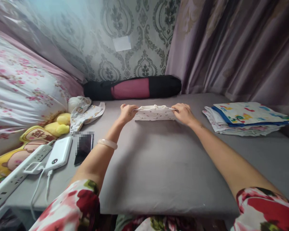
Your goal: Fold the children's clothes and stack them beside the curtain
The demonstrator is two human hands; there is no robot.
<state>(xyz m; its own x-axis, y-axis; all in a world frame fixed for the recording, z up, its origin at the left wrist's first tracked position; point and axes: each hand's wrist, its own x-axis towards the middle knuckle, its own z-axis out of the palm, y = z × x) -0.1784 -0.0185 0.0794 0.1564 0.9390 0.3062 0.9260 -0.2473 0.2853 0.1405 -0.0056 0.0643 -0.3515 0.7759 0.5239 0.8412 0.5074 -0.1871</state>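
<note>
A white cloth [155, 114] with small dark printed marks hangs stretched between my two hands, above the far middle of the grey bed sheet. My left hand [129, 113] pinches its left top corner, and my right hand [183, 113] pinches the right one. The cloth's upper edge looks bunched and thicker; its lower part hangs as a short flat panel. Whether it is a garment or a plain cloth, I cannot tell. A pale bangle [107, 144] sits on my left forearm.
Folded cloths [247, 118] lie stacked at right. At left are a phone [85, 149], white power bank [59, 153], power strip [19, 175], yellow plush toys [58, 125] and a crumpled printed cloth [86, 112]. A black and pink roll [132, 88] lies along the wall.
</note>
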